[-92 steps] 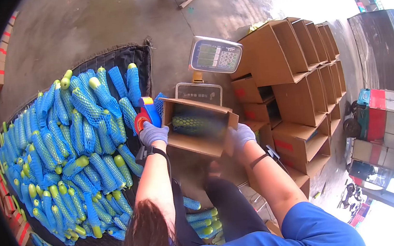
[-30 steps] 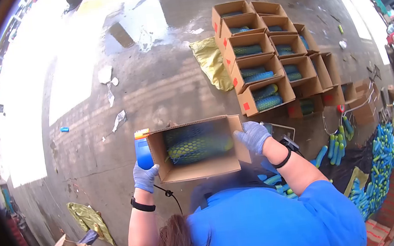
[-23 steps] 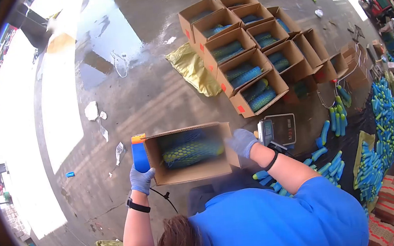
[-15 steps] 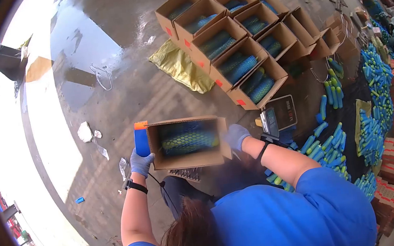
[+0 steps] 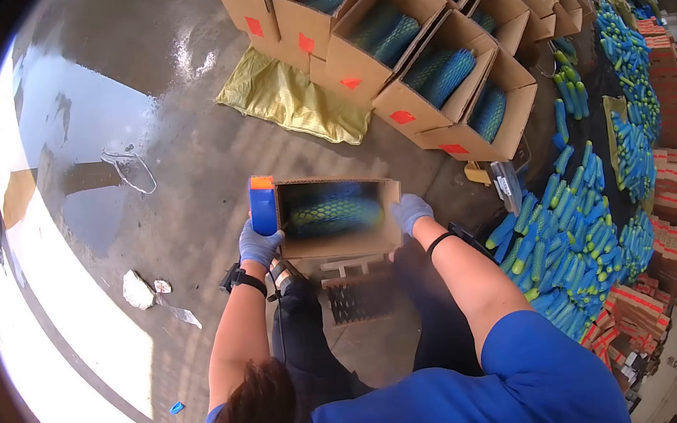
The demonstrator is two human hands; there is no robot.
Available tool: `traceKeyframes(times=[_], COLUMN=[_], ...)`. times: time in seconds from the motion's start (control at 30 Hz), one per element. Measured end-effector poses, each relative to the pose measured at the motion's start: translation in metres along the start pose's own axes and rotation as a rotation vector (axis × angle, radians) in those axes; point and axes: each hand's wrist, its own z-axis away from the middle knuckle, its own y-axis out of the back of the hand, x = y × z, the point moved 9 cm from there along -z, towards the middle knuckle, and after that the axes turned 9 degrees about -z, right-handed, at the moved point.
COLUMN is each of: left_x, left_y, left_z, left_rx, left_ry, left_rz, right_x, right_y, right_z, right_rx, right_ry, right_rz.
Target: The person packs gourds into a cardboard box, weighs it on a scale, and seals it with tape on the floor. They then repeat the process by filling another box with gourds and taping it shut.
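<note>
In front of my body hangs an open cardboard box (image 5: 342, 244), held from both ends over the floor. Inside it lie long green vegetables in blue foam netting (image 5: 335, 213), partly in shadow. My left hand (image 5: 259, 244), in a light blue glove, is closed on the box's left end. Beside that hand, against the same end, is a blue object with an orange top (image 5: 264, 207). My right hand (image 5: 411, 211), gloved alike, grips the right end, its fingers partly hidden by the cardboard.
Filled open boxes (image 5: 452, 107) with red labels stand in rows ahead. A yellow woven sack (image 5: 292, 96) lies beside them. Netted vegetables (image 5: 567, 235) cover the floor at right, with flat cardboard stacks (image 5: 671, 199) beyond. A dark slatted stand (image 5: 361, 299) sits between my legs.
My right hand has come against the box's right end. The held box sits slightly higher and further right in view. The view has shifted, and both legs and the slatted stand now show more.
</note>
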Motion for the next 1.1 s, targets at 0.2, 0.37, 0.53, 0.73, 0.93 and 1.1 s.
traceKeyframes(times=[0.2,0.37,0.53,0.73,0.93,1.1], left_x=[-0.051,-0.09,-0.085,-0.005,0.048,0.05], left_y=[-0.055,-0.104,-0.093,0.01,0.024,0.0], left_z=[-0.079,-0.125,-0.163,-0.195,-0.195,-0.179], left_rx=[-0.048,-0.028,-0.119,0.084,0.143,0.031], left_ry=[0.073,0.108,0.172,-0.003,-0.263,-0.213], left_rz=[0.059,0.015,0.595,0.777,0.945,1.045], right_x=[0.004,-0.007,-0.008,-0.002,-0.043,-0.058], right_y=[-0.04,-0.041,-0.056,-0.207,-0.389,-0.387], right_z=[-0.107,-0.16,-0.167,-0.058,-0.014,-0.027], right_rx=[0.003,0.038,-0.334,-1.408,-1.238,-1.088], right_ry=[-0.013,0.079,0.082,0.264,0.856,0.783], right_rz=[0.035,0.14,0.312,0.853,1.055,1.128])
